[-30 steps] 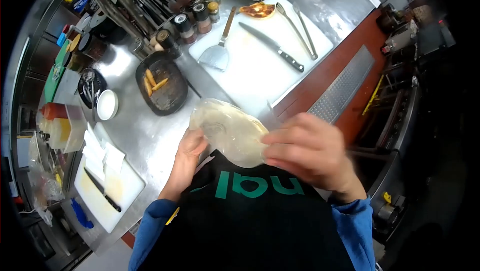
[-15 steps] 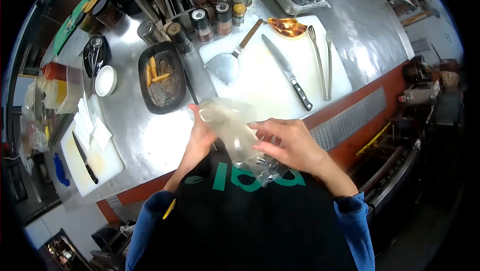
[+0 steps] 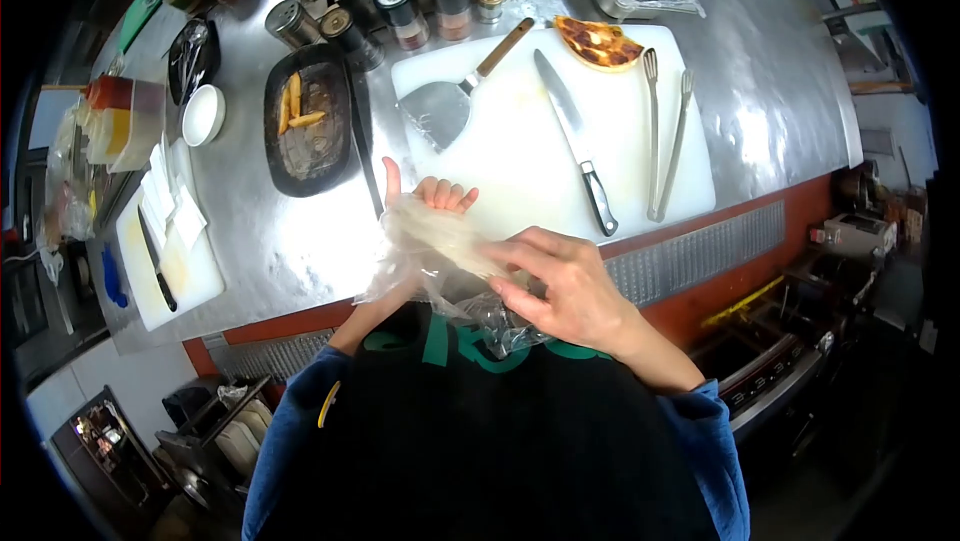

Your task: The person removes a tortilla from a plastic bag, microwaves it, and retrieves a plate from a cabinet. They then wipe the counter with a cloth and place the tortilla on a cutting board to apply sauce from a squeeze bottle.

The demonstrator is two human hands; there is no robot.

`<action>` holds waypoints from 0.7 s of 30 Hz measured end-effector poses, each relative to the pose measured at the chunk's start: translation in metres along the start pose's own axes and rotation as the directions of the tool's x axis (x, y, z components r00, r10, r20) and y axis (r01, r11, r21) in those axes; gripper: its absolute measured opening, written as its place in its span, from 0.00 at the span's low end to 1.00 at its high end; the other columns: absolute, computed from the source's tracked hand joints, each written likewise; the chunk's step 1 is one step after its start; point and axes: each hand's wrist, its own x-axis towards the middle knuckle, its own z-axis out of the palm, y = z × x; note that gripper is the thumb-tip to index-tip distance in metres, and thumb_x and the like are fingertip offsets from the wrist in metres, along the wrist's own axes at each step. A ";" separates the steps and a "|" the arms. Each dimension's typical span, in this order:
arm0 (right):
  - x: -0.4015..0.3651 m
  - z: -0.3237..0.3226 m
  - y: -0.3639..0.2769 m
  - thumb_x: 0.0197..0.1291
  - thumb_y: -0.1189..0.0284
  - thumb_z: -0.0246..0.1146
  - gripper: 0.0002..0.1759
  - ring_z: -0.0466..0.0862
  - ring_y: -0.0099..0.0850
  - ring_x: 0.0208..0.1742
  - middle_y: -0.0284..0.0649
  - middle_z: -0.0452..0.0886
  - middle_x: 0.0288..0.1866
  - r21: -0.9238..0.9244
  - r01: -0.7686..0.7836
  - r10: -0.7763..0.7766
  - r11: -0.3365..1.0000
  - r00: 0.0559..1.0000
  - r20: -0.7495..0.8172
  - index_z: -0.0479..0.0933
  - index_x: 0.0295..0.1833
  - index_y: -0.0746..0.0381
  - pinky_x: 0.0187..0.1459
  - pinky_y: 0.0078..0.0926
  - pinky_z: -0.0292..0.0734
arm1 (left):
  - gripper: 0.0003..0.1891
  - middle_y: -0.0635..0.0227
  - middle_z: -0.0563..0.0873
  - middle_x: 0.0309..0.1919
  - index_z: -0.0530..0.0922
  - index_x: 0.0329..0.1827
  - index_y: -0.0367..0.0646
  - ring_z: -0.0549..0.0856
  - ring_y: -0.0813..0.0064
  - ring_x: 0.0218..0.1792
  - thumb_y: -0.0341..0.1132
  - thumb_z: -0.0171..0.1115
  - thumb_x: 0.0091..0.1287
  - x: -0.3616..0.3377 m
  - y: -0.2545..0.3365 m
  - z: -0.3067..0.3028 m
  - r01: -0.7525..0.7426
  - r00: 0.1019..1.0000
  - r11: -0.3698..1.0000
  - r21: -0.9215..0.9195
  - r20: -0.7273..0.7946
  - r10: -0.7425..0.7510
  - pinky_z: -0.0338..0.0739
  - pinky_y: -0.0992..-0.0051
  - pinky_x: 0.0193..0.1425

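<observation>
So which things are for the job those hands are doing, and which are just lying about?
Seems part of the job:
- left hand
- right hand
- clear plastic bag

Looks like it's just lying about:
- pizza piece
- big knife
- tongs
- spatula
- black dish with fries
- white bowl

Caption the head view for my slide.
Right hand touches a clear plastic bag lying across the left hand, near a cutting board holding a knife, tongs and a pizza piece.

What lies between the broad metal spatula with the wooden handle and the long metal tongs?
A black-handled steel knife lies there, with a browned half-round pizza piece at the gap's far end; both show in the head view.
</observation>
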 end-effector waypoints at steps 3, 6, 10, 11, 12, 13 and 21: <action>0.002 0.001 0.005 0.53 0.70 0.66 0.16 0.81 0.37 0.31 0.43 0.78 0.32 -0.072 -0.029 0.037 0.997 0.994 0.105 0.79 0.47 0.64 0.34 0.29 0.77 | 0.36 0.72 0.63 0.14 0.61 0.11 0.49 0.65 0.73 0.23 0.72 0.38 0.61 -0.003 0.005 0.005 -0.014 0.998 1.000 -0.001 -0.062 0.013 0.64 0.66 0.55; 0.002 0.010 0.018 0.53 0.68 0.67 0.17 0.82 0.40 0.37 0.45 0.80 0.38 -0.012 0.086 -0.084 0.996 0.986 0.143 0.78 0.47 0.64 0.39 0.31 0.77 | 0.36 0.73 0.60 0.12 0.58 0.09 0.50 0.63 0.73 0.21 0.72 0.37 0.62 -0.004 0.006 0.007 -0.021 0.994 1.000 -0.004 -0.104 0.021 0.64 0.67 0.55; 0.016 0.007 0.003 0.52 0.67 0.67 0.19 0.81 0.41 0.42 0.45 0.80 0.44 -0.023 -0.020 0.024 1.000 0.977 0.214 0.77 0.49 0.64 0.43 0.31 0.77 | 0.36 0.71 0.61 0.12 0.59 0.09 0.50 0.64 0.73 0.22 0.72 0.36 0.62 -0.002 0.008 -0.003 0.005 0.998 0.998 -0.069 -0.056 -0.009 0.64 0.66 0.55; 0.018 0.006 0.000 0.52 0.67 0.67 0.20 0.81 0.41 0.42 0.45 0.79 0.45 -0.065 -0.047 0.061 0.997 0.972 0.228 0.77 0.50 0.64 0.43 0.31 0.77 | 0.36 0.71 0.61 0.13 0.59 0.09 0.49 0.64 0.72 0.23 0.71 0.36 0.63 -0.002 0.008 -0.002 0.010 0.998 0.999 -0.054 -0.061 -0.014 0.64 0.66 0.56; 0.018 0.006 0.000 0.52 0.67 0.67 0.20 0.81 0.41 0.42 0.45 0.79 0.45 -0.066 -0.048 0.063 0.997 0.970 0.234 0.77 0.50 0.64 0.43 0.31 0.77 | 0.36 0.72 0.62 0.13 0.60 0.09 0.49 0.65 0.72 0.23 0.71 0.36 0.63 -0.001 0.008 -0.002 0.016 0.998 0.999 -0.039 -0.064 -0.019 0.64 0.66 0.56; 0.018 0.006 -0.001 0.53 0.68 0.67 0.20 0.81 0.40 0.43 0.45 0.79 0.46 -0.028 -0.126 0.129 0.992 0.957 0.259 0.77 0.50 0.63 0.43 0.30 0.77 | 0.36 0.72 0.62 0.13 0.60 0.09 0.49 0.65 0.72 0.23 0.71 0.36 0.63 -0.001 0.008 -0.001 0.015 0.998 0.999 -0.045 -0.065 -0.018 0.64 0.66 0.56; 0.019 0.010 -0.005 0.55 0.69 0.66 0.18 0.81 0.33 0.43 0.44 0.79 0.49 0.269 -0.393 0.318 0.879 0.905 0.281 0.77 0.51 0.63 0.43 0.27 0.79 | 0.34 0.72 0.64 0.13 0.61 0.09 0.50 0.67 0.74 0.23 0.65 0.36 0.68 -0.003 0.010 0.007 0.059 0.992 0.998 0.012 -0.115 -0.058 0.65 0.67 0.55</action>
